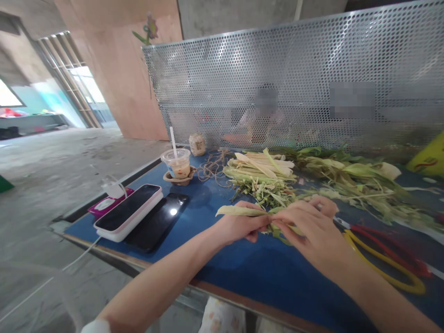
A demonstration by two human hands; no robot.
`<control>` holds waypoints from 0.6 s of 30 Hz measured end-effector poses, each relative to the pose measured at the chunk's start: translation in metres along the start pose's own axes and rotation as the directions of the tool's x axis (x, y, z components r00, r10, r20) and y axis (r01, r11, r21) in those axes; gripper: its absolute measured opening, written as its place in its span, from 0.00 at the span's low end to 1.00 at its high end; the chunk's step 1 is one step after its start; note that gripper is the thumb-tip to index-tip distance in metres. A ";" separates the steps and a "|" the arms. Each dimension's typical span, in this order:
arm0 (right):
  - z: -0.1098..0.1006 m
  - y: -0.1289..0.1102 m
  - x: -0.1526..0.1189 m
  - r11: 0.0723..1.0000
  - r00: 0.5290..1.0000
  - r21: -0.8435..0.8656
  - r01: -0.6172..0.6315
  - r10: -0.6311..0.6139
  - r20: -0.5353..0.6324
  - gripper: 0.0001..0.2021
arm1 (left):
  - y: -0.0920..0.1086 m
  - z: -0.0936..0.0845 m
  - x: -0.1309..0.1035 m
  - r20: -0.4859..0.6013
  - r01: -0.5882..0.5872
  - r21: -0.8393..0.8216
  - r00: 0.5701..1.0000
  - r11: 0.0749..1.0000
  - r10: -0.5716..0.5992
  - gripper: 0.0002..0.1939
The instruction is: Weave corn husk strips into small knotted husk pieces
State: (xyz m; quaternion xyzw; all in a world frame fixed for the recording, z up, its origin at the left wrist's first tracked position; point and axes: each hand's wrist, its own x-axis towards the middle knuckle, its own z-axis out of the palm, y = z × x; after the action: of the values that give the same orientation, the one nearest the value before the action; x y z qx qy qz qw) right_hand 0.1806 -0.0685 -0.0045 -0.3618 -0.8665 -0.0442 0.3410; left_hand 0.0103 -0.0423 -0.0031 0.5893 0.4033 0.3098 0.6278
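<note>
Pale green corn husk (239,211) is pinched between my two hands above the blue table. My left hand (243,224) is closed on it, with one pointed end sticking out to the left. On the other side, my right hand (308,226) grips the husk with thumb and fingers, close against the left fingertips. More green strips hang below the fingers, and their exact folds are hidden. Just behind the hands lies a heap of short green trimmings (267,190). Scissors with red and yellow handles (385,259) rest beside my right wrist.
Stacked dry husks (260,164) lie behind the trimmings, with loose leafy husks (343,171) to the right. Tangled twine (213,167), a drink cup (178,164), a black phone (156,226) and a white-cased device (128,212) stand leftward. A perforated metal screen (215,83) borders the back.
</note>
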 end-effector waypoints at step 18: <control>-0.001 0.003 0.002 0.999 0.980 0.033 0.026 -0.032 0.196 0.04 | 0.006 0.000 -0.001 -0.021 0.005 0.009 1.000 1.000 -0.005 0.11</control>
State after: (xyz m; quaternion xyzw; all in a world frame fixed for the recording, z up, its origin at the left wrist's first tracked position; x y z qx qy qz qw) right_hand 0.1825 -0.0651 -0.0030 -0.3465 -0.9018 -0.0001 0.2583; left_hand 0.0102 -0.0428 0.0027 0.5877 0.4127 0.3124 0.6219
